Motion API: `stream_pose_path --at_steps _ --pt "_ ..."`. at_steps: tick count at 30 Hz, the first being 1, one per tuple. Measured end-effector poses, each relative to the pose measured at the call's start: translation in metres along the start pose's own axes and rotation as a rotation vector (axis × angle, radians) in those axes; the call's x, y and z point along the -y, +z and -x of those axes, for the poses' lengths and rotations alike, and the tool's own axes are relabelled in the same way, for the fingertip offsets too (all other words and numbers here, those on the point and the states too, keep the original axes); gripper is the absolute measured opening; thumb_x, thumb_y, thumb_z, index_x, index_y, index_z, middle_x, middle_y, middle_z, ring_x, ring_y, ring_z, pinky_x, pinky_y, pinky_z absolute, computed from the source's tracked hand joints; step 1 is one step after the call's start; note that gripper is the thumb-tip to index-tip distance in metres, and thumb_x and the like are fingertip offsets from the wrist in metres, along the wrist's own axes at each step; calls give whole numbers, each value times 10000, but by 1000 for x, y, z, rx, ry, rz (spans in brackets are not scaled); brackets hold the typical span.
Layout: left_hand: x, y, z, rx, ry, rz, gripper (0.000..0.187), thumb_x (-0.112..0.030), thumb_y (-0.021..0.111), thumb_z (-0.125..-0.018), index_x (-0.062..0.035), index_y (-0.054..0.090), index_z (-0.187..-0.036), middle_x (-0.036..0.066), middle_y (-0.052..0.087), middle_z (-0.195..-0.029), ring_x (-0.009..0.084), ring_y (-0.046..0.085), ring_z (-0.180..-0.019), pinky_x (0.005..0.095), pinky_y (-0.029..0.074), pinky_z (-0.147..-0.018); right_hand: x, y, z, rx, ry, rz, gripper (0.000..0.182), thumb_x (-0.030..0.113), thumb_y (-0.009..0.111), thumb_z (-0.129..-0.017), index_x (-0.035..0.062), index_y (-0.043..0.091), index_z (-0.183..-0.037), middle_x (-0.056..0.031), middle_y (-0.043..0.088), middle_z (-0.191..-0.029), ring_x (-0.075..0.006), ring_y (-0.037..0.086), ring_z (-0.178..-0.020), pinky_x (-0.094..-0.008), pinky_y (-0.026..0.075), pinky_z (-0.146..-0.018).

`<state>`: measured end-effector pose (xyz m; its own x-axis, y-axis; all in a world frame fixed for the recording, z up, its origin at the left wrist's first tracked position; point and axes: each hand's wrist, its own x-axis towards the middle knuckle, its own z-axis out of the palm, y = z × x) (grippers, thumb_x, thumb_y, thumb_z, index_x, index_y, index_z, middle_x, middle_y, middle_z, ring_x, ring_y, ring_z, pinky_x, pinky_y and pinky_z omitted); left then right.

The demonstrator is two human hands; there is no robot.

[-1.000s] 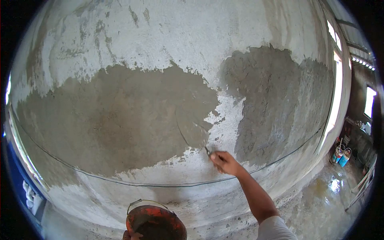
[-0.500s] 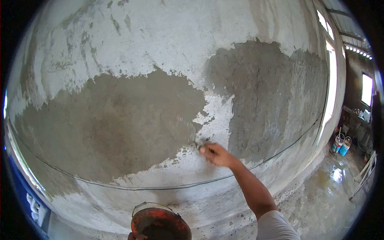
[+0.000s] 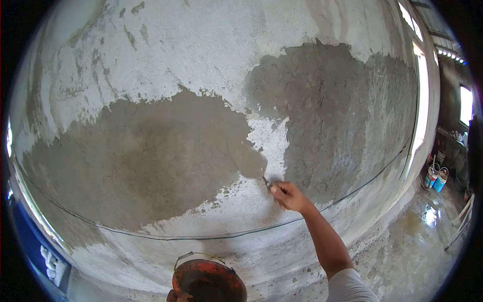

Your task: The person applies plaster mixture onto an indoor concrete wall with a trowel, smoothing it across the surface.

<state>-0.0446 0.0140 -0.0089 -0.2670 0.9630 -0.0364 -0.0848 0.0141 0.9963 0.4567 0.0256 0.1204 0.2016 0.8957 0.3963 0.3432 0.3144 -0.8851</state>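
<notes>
My right hand is closed around the handle of a trowel. The trowel's blade lies against the wall, at the edge of the left patch of wet grey mortar, and is hard to tell apart from it. A second grey patch covers the wall to the right, with a strip of pale wall between the two. Low in the view, my left hand grips the rim of an orange-red bucket with a wire handle. The bucket's inside is dark, and most of that hand is cut off by the frame's bottom edge.
A thin cable sags across the wall below the mortar. At the right, paint pails stand on a wet concrete floor, near a pale frame. A bright window opening borders the wall.
My right hand and the trowel have moved right, and mortar now covers more of the pale strip beside the left patch. The bucket appears slightly farther right as the view shifts.
</notes>
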Motion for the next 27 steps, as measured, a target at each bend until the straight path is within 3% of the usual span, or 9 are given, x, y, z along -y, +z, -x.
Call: stream_pose_path --at_steps 5,11,13,17,18,20,22,23,27 --pt "1 16 15 -57 5 16 69 -22 631 -684 -2 566 -700 75 565 -698 210 489 -647 361 441 -591 -40 1 62 39 98 -52 422 422 596 -1042 39 619 -869 -1 563 -641 -91 533 -538 -281 424 -494" --pt "13 42 31 5 79 -89 97 6 638 -672 -35 550 -668 26 508 -653 180 460 -633 353 420 -592 -70 24 145 14 152 -137 283 234 578 -1058 17 604 -880 -28 604 -676 -91 548 -555 -288 464 -512" --pt "11 56 42 -16 72 -120 104 14 634 -684 -36 543 -677 26 509 -661 170 452 -632 347 413 -589 -83 36 174 70 234 -79 224 230 646 -1011 14 659 -953 -38 645 -688 -105 592 -604 -308 501 -561" --pt "15 76 44 -37 -83 -188 153 12 664 -622 -8 517 -659 27 552 -673 180 521 -632 347 411 -597 -70 59 209 133 146 475 333 330 805 -828 107 736 -1065 -147 751 -897 -317 742 -819 -370 582 -710" --pt "10 80 54 -42 -96 -92 166 16 669 -588 -17 517 -645 36 535 -624 167 499 -547 354 408 -519 -75 59 217 204 179 460 333 330 805 -828 107 736 -1065 -147 751 -897 -317 742 -819 -370 582 -710" --pt "46 74 42 -32 -67 -166 189 -7 684 -592 -24 502 -641 4 490 -628 135 451 -581 341 382 -528 -87 62 225 138 110 485 303 291 825 -801 102 742 -1023 -116 749 -882 -290 741 -801 -374 580 -703" --pt "22 86 58 -55 -53 -302 216 -18 702 -613 -34 488 -637 -4 492 -643 118 458 -614 324 388 -546 -122 60 235 132 135 535 254 246 835 -783 99 740 -966 -94 737 -870 -275 729 -766 -378 576 -682" --pt "25 85 60 -28 -46 -250 245 -19 708 -630 -49 464 -629 -5 482 -638 102 445 -625 313 383 -547 -95 60 225 134 181 494 201 194 833 -773 96 731 -915 -82 718 -855 -266 709 -717 -380 564 -648" --pt "16 93 66 23 30 -263 268 50 669 -639 -84 438 -625 -60 389 -633 67 356 -597 275 297 -536 -83 55 222 230 144 636 344 207 819 -778 136 667 -1078 -71 693 -907 -308 713 -795 -444 568 -681"
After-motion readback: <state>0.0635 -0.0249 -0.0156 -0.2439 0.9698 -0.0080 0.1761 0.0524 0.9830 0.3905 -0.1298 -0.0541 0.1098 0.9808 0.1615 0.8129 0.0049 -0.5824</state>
